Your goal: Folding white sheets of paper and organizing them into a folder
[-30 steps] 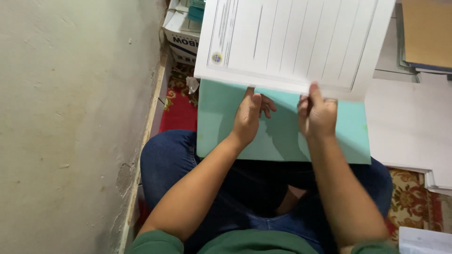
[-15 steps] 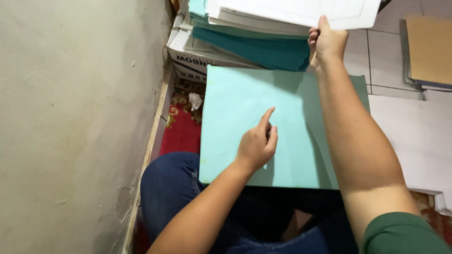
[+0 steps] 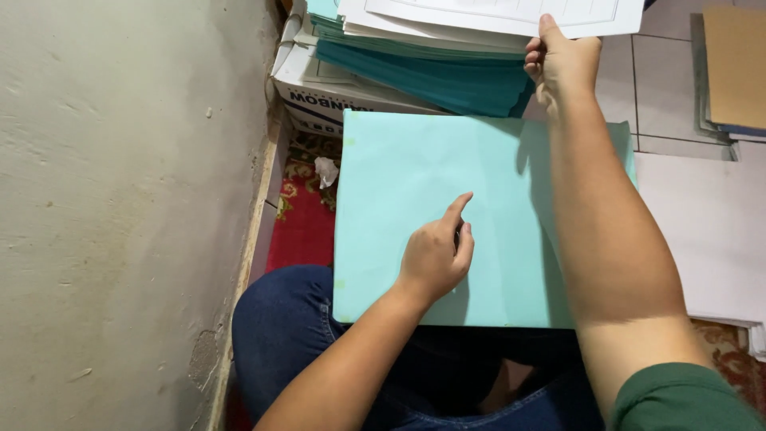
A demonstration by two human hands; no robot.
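Lifted white sheet [image 3: 511, 14] stays pinched in right fingers [image 3: 536, 57].

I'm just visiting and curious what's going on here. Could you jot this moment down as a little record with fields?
Left hand: left hand rests on the pale green sheet, index finger extended
Right hand: right hand grips the edge of the white lined sheet
Pile: white lined sheet tops the stack of teal and white sheets
Under the pile: white cardboard box
Lap: pale green sheet lies across the blue jeans
Left side: plaster wall
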